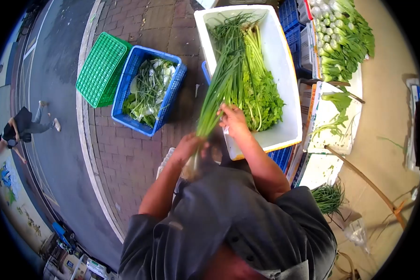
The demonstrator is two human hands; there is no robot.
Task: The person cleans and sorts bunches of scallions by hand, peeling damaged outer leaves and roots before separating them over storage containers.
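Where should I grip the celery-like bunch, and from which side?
Probably the bare stalks, from the right: they run slim beyond the spreading leaves, and the foam box shows bare on that side, while long green stems crowd the left.

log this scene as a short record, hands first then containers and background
left hand: around the green onions, near their pale, blurred ends
right hand: fingers at the same bunch, grip unclear
white box: leafy green stalks beside long onion leaves
blue crate: loose mixed greens
green crate: beside the blue one
background: person on the road
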